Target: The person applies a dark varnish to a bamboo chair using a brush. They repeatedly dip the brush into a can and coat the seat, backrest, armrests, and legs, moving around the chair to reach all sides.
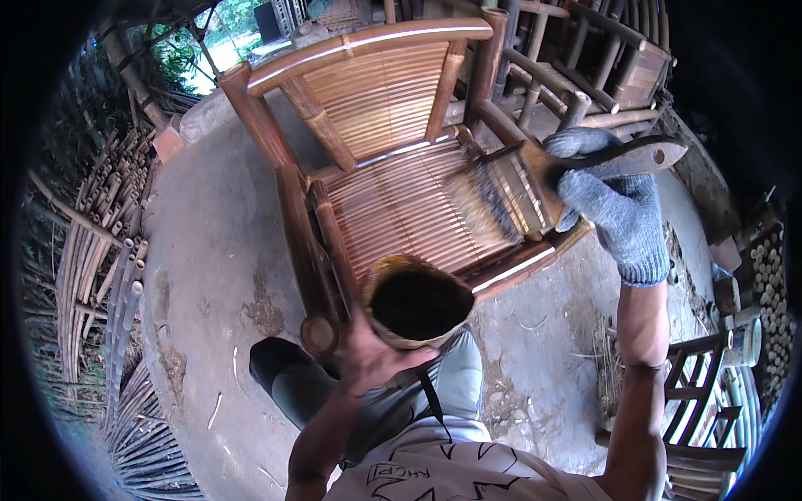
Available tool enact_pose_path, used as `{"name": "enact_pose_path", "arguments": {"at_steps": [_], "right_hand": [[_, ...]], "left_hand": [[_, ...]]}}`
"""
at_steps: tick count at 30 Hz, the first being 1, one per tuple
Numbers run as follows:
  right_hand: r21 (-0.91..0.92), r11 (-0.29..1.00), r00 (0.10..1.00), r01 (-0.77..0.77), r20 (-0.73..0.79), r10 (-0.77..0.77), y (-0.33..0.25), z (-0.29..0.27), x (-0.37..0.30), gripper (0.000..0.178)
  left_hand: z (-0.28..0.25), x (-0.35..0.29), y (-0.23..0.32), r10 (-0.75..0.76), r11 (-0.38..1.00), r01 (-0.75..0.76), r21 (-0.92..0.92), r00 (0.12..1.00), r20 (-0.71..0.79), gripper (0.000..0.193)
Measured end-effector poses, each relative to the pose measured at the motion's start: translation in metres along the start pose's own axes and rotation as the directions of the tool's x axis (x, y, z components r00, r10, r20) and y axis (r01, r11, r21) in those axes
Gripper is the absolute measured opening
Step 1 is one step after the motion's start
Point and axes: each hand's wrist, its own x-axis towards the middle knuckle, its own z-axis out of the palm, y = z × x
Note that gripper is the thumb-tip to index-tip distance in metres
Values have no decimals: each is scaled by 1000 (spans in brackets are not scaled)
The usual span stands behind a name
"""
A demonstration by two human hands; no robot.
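The slatted seat (pixel 401 209) of the bamboo chair (pixel 376 125) lies open on its left half; the wide paintbrush (pixel 510 196) covers its right half. 2 armrests (pixel 296 217) fence its sides, the backrest closes the far edge, and the dark-filled cup (pixel 415 302) blocks the near edge. Stacked bamboo furniture (pixel 601 58) crowds behind.

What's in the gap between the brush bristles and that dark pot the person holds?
In the head view, only the slatted bamboo seat of the chair lies between the brush, held by the gloved right hand, and the pot in the bare left hand.
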Motion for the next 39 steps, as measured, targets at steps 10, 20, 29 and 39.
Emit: {"name": "enact_pose_path", "arguments": {"at_steps": [10, 20, 29, 39], "right_hand": [[-434, 891, 880, -132, 361, 307, 18, -15, -81, 45], [-776, 617, 870, 132, 389, 303, 47, -15, -115, 32], [-755, 633, 867, 171, 420, 268, 61, -18, -117, 29], [-673, 737, 853, -67, 345, 392, 40, -29, -105, 42]], "left_hand": [[80, -12, -87, 112, 992, -122, 46, 978, 178, 124], [118, -17, -98, -127, 818, 249, -518, 958, 259, 117], [119, -17, -92, -281, 596, 432, -676, 902, 329, 118], [116, -13, -106, -100, 922, 162, -352, 977, 188, 120]]}}
